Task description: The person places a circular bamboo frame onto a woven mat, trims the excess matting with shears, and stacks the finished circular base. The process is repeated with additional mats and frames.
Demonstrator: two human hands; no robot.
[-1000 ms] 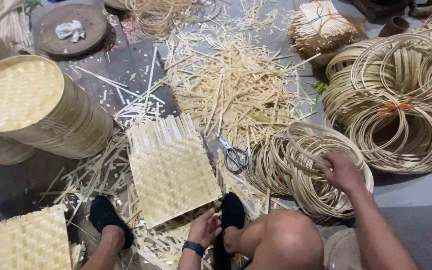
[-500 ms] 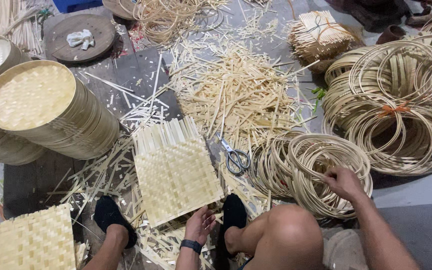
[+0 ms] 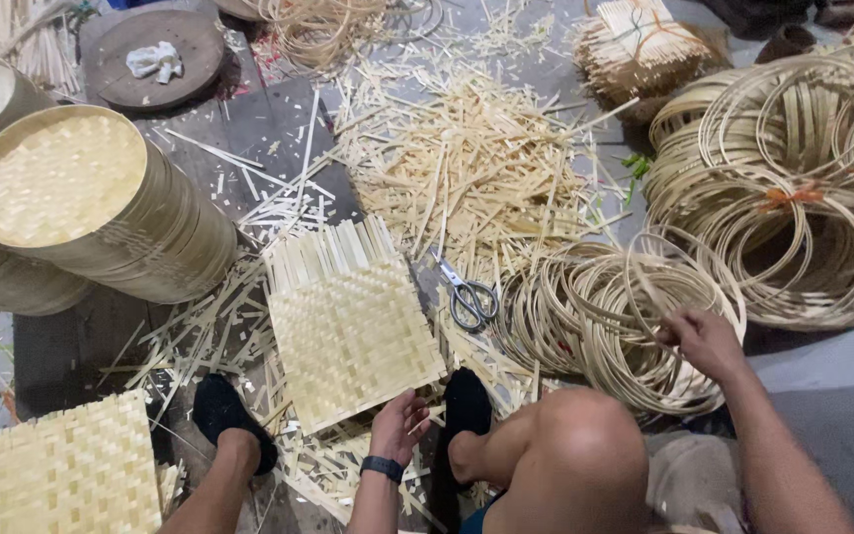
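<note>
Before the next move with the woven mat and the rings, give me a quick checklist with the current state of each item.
1. Left hand on the near edge of the woven mat: ok, fingers touch it.
2. Right hand on the near pile of bamboo rings: ok, grip closed on a ring.
3. A single ring separated from the pile: cannot tell, strands overlap.
4. Scissors clear of both hands: ok, lying between mat and rings.
5. Mat lying flat: ok, on the floor between the feet.
6. Loose offcuts clear of the mat: not ok, scraps lie around and under its edges.
</note>
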